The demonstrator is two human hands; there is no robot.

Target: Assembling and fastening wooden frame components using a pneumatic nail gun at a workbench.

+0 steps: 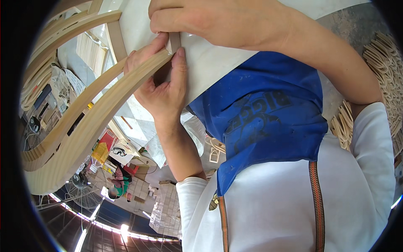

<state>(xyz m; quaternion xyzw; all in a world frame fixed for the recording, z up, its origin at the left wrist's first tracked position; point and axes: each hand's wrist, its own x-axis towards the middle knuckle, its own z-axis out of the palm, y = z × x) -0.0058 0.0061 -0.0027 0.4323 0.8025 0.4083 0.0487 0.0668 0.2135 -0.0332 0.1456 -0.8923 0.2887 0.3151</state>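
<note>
A long curved frame (105, 101) of pale wood, its two rails running side by side, stretches from the upper middle to the lower left. My left hand (161, 84) is closed around the frame's near end, thumb on one side and fingers on the other. A short wooden crosspiece (174, 41) meets the rail there. Above it, my right hand (210, 19) has its fingers curled against the top of the crosspiece, and the fingertips are partly hidden. Both hands are over a white tabletop (214, 63).
More curved wooden frames (79, 25) stand at the upper left. Bundles of bent wooden parts (384, 75) are piled at the right. A fan (79, 180) and a person in green (121, 182) are in the background. A blue apron (268, 113) covers my front.
</note>
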